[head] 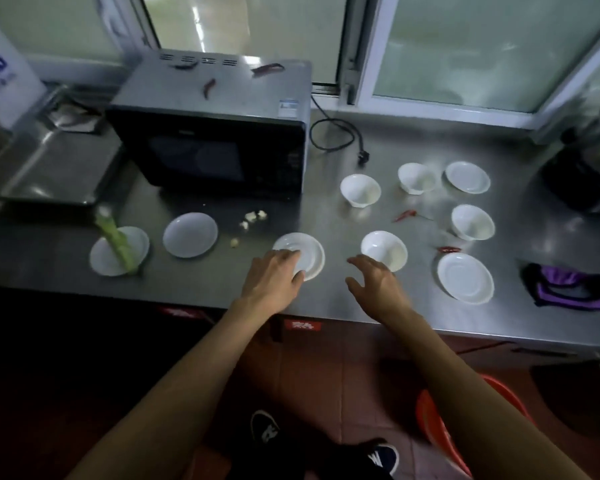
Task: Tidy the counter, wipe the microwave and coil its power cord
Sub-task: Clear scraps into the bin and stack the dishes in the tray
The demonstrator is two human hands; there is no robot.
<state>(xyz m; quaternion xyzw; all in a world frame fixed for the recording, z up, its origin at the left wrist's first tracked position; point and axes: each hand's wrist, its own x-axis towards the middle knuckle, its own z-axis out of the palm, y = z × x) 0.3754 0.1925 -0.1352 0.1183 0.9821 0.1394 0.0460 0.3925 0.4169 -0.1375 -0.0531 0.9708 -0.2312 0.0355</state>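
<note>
Hands over the saucers at the front of the steel table

The left hand (274, 271) lies on the near-left part of a white saucer (303, 252) close to the table's front edge, its fingers bent over the rim and the thumb against the saucer's near side, so this grip reads as closed on the saucer. The right hand (374, 282) hovers just beside a white bowl (385, 249), fingers spread and loosely curved, apart and holding nothing; whether the fingertips touch the bowl cannot be told.

The steel table (326, 299) carries the microwave (215, 133) toward its back left, door shut, with three dried chillies (267, 68) lying on its top. Its black power cord (333, 135) runs from the microwave's right side in a loose loop along the back edge, the plug (363, 156) lying unplugged on the table.

Toward the left front edge sit a saucer with a green vegetable stalk (116, 239) across it and a plain saucer (190, 234); garlic pieces (253, 218) are scattered between that saucer and the microwave. To the right stand more white bowls (360, 190) and saucers (465, 277), with two red chillies (406, 214) among them. A purple and black cloth (568, 287) lies crumpled near the right front edge. A metal tray (49, 168) rests at the left end
</note>
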